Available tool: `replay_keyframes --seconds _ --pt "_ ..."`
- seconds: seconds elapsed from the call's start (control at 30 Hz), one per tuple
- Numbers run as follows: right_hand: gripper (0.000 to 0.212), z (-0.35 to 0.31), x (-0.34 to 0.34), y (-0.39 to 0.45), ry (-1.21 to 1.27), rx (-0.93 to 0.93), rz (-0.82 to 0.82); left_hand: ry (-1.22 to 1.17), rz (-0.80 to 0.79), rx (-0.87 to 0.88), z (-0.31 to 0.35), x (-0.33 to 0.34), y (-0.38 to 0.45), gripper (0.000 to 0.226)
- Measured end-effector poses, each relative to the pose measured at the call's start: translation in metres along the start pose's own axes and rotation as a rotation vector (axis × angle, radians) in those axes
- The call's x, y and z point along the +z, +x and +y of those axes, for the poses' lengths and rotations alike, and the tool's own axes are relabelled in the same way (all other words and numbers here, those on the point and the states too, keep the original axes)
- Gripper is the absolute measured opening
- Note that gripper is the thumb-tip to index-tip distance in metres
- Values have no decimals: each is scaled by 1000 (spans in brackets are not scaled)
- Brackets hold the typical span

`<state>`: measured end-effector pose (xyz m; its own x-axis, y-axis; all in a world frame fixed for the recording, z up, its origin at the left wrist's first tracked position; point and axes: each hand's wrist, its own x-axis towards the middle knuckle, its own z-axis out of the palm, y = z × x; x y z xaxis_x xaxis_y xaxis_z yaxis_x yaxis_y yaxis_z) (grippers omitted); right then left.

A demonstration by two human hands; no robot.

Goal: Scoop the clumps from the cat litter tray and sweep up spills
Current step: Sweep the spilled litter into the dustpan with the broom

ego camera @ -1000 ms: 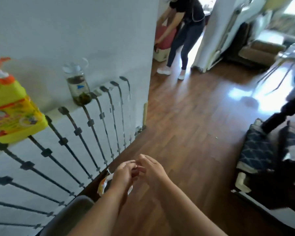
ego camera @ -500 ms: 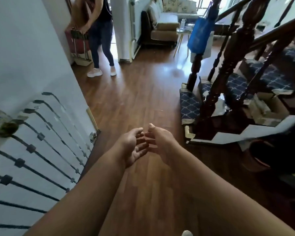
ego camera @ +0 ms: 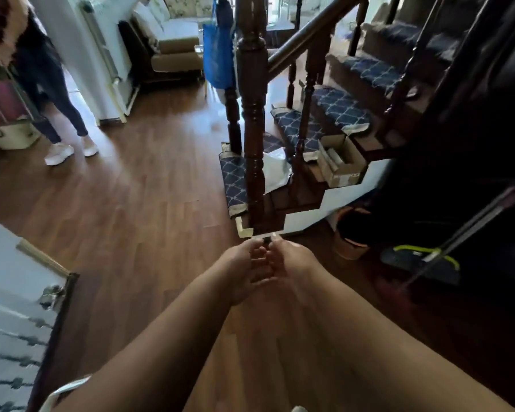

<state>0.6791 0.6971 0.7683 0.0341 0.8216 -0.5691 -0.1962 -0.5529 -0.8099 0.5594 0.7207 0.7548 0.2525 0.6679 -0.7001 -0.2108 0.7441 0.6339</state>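
Above the wooden floor we hold both hands out in front, empty: left hand and right hand meet at the fingers, loosely curled, gripping nothing. At far left another person stands, cut off by the frame's edge. Right of our hands rises the stair post, then a broom head on the floor, well apart. We see no litter tray; the dark right corner is hard to make out.

Dark wooden staircase, blue bag
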Motion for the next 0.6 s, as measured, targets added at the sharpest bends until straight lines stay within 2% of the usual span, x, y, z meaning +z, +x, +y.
replay_keyframes --seconds 0.13,0.3,0.5,0.6 --pt "31 -22 -70 12 8 -10 60 98 -43 -35 -1 71 34 39" --pt "30 -36 -126 30 -38 -9 195 169 -85 -120 2 138 69 37" --pt "31 -52 -176 48 54 -13 355 248 -127 -181 5 195 114 29" --pt "41 -60 -193 59 84 -15 456 309 -196 -220 19 211 133 24"
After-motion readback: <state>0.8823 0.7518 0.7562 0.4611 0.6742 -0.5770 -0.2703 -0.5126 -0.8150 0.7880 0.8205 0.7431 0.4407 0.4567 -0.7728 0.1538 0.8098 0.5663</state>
